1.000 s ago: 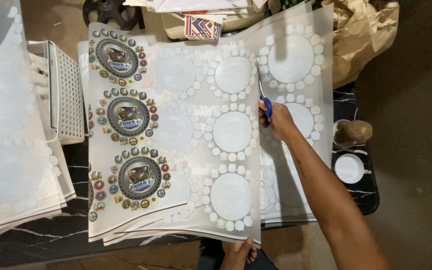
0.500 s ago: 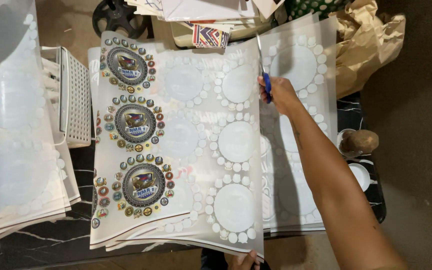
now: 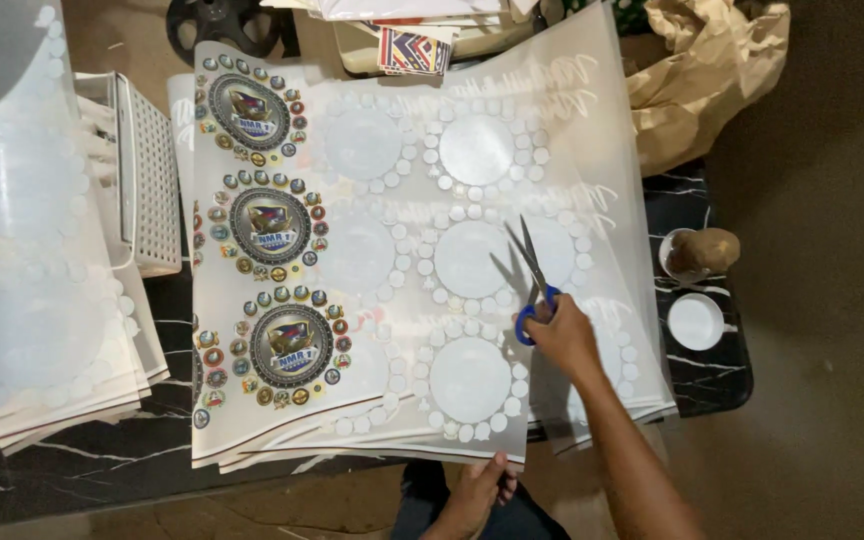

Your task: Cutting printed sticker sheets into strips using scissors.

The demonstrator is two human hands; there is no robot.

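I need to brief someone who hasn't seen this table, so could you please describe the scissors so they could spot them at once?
Start at the black marble-patterned table, covered by big translucent sheets printed with pale circles. On the right part of those sheets, the right hand holds the scissors. They are the only blue-handled thing there, their metal blades open and pointing up the sheet.

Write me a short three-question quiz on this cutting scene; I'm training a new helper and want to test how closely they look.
1. True or false: the right hand holds blue-handled scissors with the blades open.
2. What does the left hand pinch? A) the white cup B) the near edge of the translucent sheet C) the brown paper bag
3. How many large printed round emblems show on the sheet at the left?

Key: 1 true; 2 B; 3 three.
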